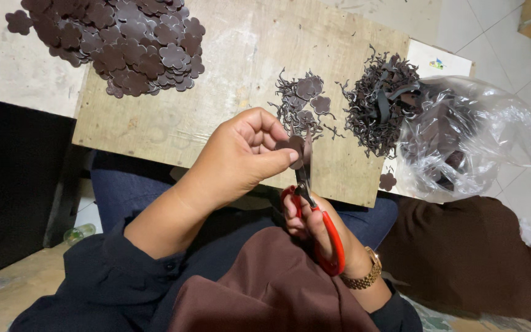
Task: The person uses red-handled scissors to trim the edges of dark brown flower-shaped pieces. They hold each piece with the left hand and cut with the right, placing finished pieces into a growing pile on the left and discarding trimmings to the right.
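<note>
Left hand (241,157) pinching brown piece (291,146), scissors (314,212) below

Plywood board (173,123); pale tiled floor (493,37)

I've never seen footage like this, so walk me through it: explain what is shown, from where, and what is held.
There is one picture, taken by a camera on a person's head, looking down at their own two bare hands. The left hand pinches a small dark piece. The right hand holds red-handled scissors, blades up at that piece. In front lies a wooden board. On it sit a pile of flower shapes, a few more among thin trimmings, and a heap of scraps. A clear plastic bag lies to the right.
</note>
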